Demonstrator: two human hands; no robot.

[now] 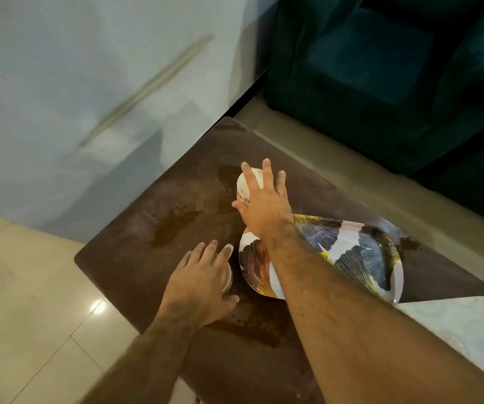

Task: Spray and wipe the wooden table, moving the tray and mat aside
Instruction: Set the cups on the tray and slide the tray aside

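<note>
The dark wooden table [135, 258] has wet brown patches on its top. A tray [360, 252] with a fan-leaf pattern lies on it at the right. My right hand [264, 205] reaches across the tray, fingers straight and spread over a white cup [245, 185] standing beyond it. My left hand [200, 284] lies flat on top of a second pale cup [227, 277] just left of the tray, thumb beside the cup. A pale mat [450, 325] sits at the table's near right corner. No spray bottle or cloth is in view.
A light grey wall [89, 112] runs along the table's far left side. A dark green sofa [395, 68] stands beyond the table at the right. Pale floor tiles [30, 301] lie to the left of the table.
</note>
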